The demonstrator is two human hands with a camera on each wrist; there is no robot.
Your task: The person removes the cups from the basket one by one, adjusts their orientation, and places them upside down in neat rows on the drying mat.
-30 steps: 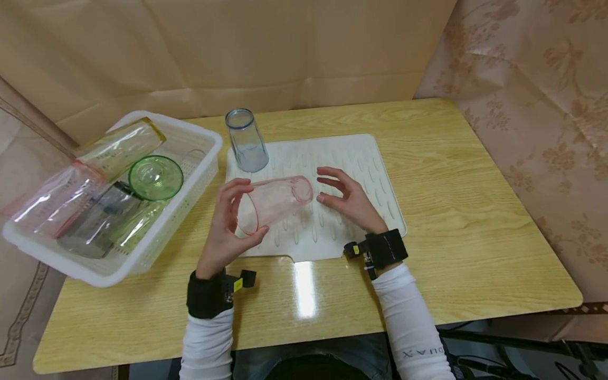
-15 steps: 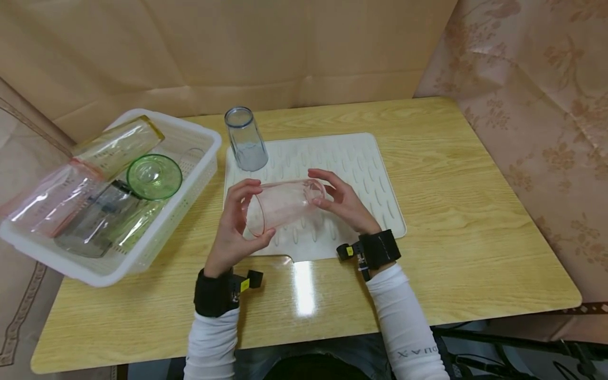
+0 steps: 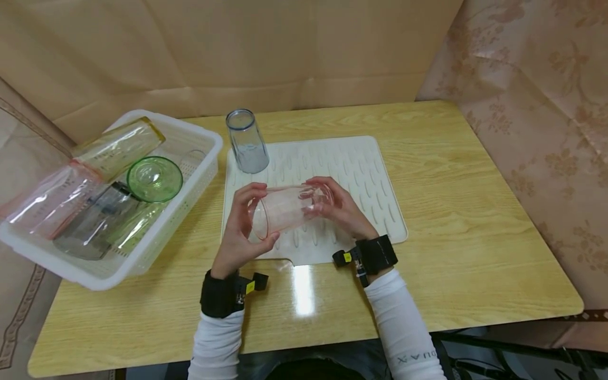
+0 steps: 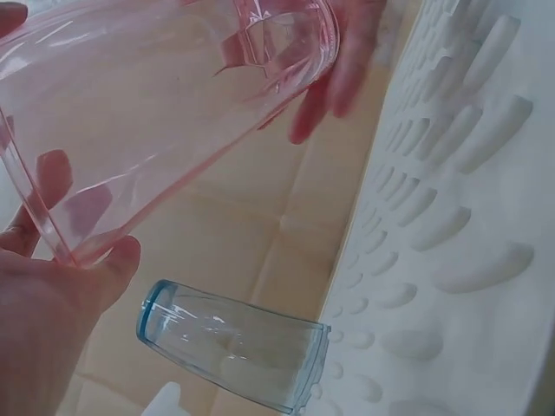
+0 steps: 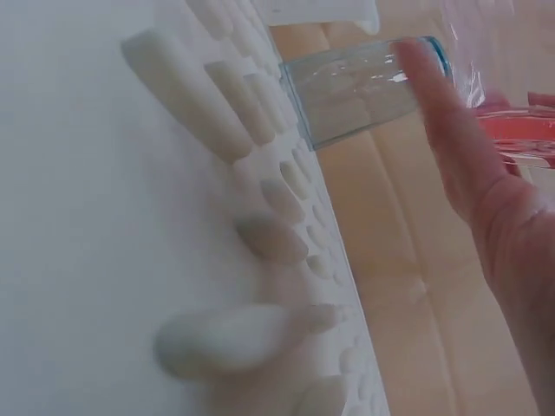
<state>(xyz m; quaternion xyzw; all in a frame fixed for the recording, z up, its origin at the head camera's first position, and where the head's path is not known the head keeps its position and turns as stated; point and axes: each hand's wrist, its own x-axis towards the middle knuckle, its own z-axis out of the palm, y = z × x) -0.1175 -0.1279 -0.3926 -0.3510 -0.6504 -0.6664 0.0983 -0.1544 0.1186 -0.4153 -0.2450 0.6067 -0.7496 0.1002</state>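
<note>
Aloft, left grip (image 3: 239, 237) and right grip (image 3: 349, 212) hold pink glass (image 3: 285, 208) apart from mat edges (image 3: 387, 182).

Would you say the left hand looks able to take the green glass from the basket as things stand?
Probably not right now: the left hand grips a pink glass. Otherwise the way looks free, as nothing covers the green glass in the basket.

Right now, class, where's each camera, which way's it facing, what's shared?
Head: head-worn, facing forward and down at the table; left hand, right hand, sleeves show.
Left wrist: on that wrist, facing the pink glass; both hands show.
Right wrist: on that wrist, facing the white mat; right hand shows.
Both wrist views share the blue glass.
</note>
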